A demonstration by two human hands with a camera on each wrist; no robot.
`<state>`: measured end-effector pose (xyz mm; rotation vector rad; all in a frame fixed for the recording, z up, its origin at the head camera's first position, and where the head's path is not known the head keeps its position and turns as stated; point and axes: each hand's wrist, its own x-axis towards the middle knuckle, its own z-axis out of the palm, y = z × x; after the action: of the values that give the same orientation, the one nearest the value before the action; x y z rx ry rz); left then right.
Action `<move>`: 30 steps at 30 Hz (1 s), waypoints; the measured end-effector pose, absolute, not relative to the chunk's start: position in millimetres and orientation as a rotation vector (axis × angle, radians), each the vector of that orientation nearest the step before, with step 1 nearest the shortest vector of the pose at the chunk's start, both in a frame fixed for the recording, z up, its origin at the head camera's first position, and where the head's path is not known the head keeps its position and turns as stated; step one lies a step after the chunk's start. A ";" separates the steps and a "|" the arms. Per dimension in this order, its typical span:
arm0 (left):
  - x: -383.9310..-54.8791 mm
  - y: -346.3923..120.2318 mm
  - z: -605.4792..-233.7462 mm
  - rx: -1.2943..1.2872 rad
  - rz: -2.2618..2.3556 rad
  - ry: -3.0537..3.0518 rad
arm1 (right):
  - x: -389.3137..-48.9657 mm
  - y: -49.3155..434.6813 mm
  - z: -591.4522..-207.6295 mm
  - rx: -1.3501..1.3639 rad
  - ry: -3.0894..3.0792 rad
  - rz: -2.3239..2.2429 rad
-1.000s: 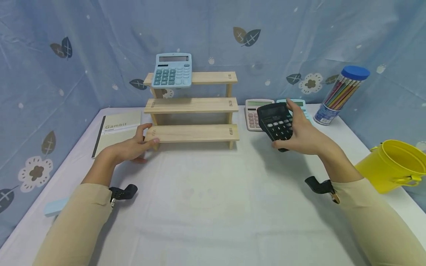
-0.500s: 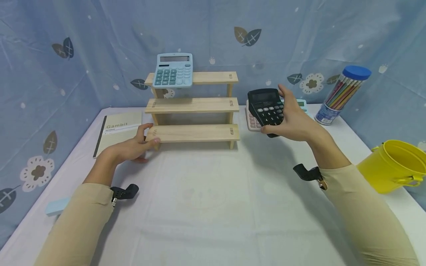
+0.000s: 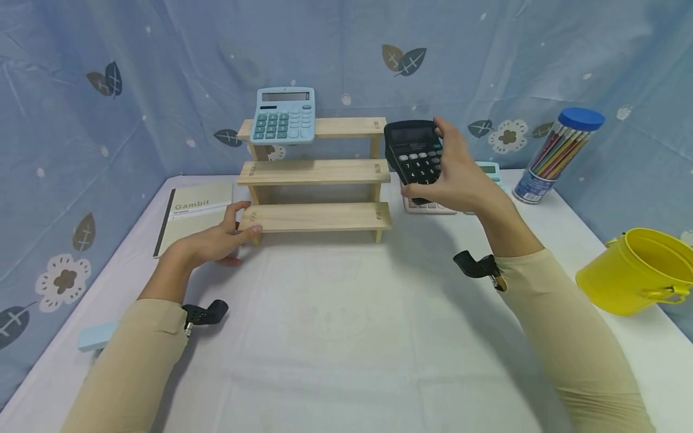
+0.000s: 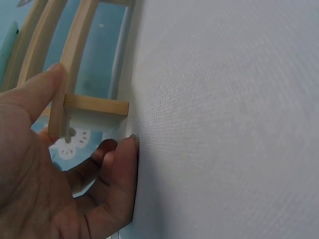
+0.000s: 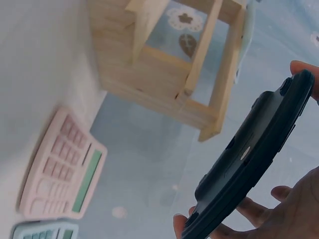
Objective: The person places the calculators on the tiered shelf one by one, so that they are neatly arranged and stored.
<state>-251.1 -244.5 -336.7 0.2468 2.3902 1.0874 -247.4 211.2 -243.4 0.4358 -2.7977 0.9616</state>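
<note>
My right hand [image 3: 465, 174] pinches a black calculator [image 3: 414, 144] by its top and bottom edges, thumb below, keys facing me. It is raised off the table, just right of a three-tier wooden display stand [image 3: 314, 216]. In the right wrist view the black calculator [image 5: 244, 164] appears side-on. My left hand [image 3: 208, 240] grips the left end of the stand's lowest tier; in the left wrist view its thumb [image 4: 47, 82] lies against the board. On the left of the top tier leans a light blue calculator [image 3: 284, 114].
A pink calculator [image 3: 428, 207] and a teal one [image 3: 489, 168] lie behind my right hand, partly covered. Farther right stand a jar of pencils [image 3: 557, 156] and a yellow bucket [image 3: 622, 276]. At left are a notebook [image 3: 192, 210] and a pale blue block [image 3: 96, 337].
My right hand has carried the black calculator up and leftward, from over the pink and teal calculators to beside the stand's upper tiers. The left hand keeps its grip on the stand.
</note>
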 end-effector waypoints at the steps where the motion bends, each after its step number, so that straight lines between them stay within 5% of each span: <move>1: -251.2 -244.2 -336.5 0.250 1.087 2.390 | -248.5 208.4 -243.1 0.433 -2.788 0.979; 30: -250.4 -243.9 -336.1 0.232 1.129 2.384 | -288.9 151.4 -207.6 0.441 -2.790 0.831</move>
<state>-250.4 -243.9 -336.1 0.2324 2.3843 1.1293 -288.9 151.4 -207.6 0.4408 -2.7896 0.8309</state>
